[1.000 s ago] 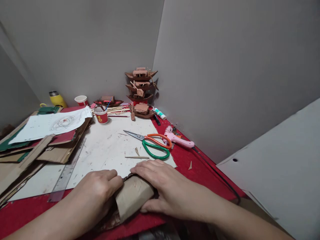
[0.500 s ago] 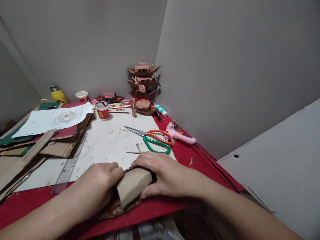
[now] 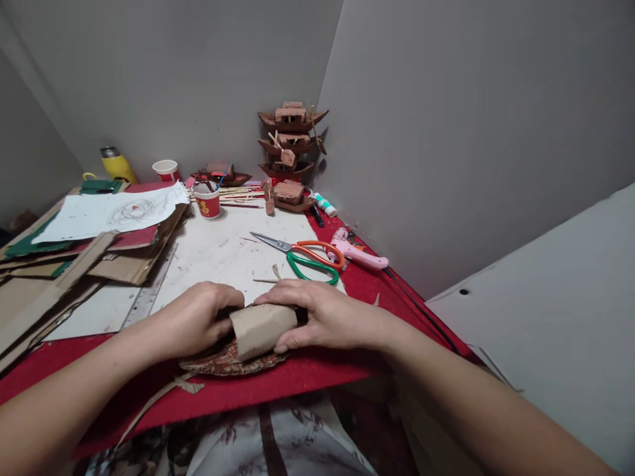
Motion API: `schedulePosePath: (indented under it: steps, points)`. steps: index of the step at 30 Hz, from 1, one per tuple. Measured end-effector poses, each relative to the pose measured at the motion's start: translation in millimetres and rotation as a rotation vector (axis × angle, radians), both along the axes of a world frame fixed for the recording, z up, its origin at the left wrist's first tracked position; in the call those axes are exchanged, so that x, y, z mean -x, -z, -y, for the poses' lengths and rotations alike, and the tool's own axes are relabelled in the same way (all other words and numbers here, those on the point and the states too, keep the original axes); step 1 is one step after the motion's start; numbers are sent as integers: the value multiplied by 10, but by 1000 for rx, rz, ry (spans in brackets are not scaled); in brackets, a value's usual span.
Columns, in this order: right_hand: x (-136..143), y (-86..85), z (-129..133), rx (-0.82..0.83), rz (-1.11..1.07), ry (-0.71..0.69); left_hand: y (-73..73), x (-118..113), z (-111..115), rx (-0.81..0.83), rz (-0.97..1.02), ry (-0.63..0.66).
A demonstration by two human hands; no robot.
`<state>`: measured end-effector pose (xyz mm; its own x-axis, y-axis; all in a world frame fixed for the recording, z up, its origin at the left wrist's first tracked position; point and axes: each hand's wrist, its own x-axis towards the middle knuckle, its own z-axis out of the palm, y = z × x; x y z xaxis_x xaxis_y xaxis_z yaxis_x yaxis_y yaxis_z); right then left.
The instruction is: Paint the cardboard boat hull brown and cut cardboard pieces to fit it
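A brown model boat (image 3: pixel 218 363) made of corrugated cardboard lies on the red tabletop near its front edge. Across its middle sits a bent piece of plain tan cardboard (image 3: pixel 265 330), arched like a cabin roof. My left hand (image 3: pixel 206 318) is closed at the boat's left part, fingers curled beside the roof piece and their tips partly hidden. From the right, my right hand (image 3: pixel 322 314) spans the roof piece, thumb at its near edge and fingers at its far edge. Beyond the hands lie scissors (image 3: pixel 302 256) with orange and green handles.
A pink glue gun (image 3: pixel 357 251) with a black cord lies at right. Several finished model boats (image 3: pixel 292 119) are stacked at the back. Paper cups (image 3: pixel 206 200), thin sticks and a yellow bottle (image 3: pixel 116 165) stand behind. Cardboard sheets (image 3: pixel 133 264) and a clear ruler lie left.
The boat now sits flatter and farther from the table's front edge, with more of its hull showing. Both hands moved with it. A thin cardboard strip at the front edge has become visible.
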<state>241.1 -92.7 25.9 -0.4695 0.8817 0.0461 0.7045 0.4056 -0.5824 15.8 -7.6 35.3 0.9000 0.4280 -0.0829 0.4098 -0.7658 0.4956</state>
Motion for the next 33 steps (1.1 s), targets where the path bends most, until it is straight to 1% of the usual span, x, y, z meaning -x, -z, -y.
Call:
schedulePosePath:
  steps: [4,9,12,18,21,24,27,29,31,33]
  points:
    - [23,-15,65,-53,45,-23,33,7,-37,75,72,27]
    - [57,-26,164,-93,171,-16,71,8,-81,161,124,18]
    - [69,-11,196,-137,218,-36,98,6,-115,227,135,7]
    - [94,27,212,-221,194,-54,139,3,-164,377,133,-20]
    - [136,22,224,-258,196,-20,160,8,-163,395,142,-36]
    - [182,16,229,-293,129,-22,170,22,-155,407,162,-54]
    - [196,13,213,-333,56,-13,114,60,-165,409,201,-78]
    - [185,8,190,-357,15,45,20,104,-181,384,263,-112]
    - [172,-1,159,-392,-37,119,-102,155,-186,354,398,-181]
    - [177,-14,123,-442,-103,186,-219,194,-161,386,678,-323]
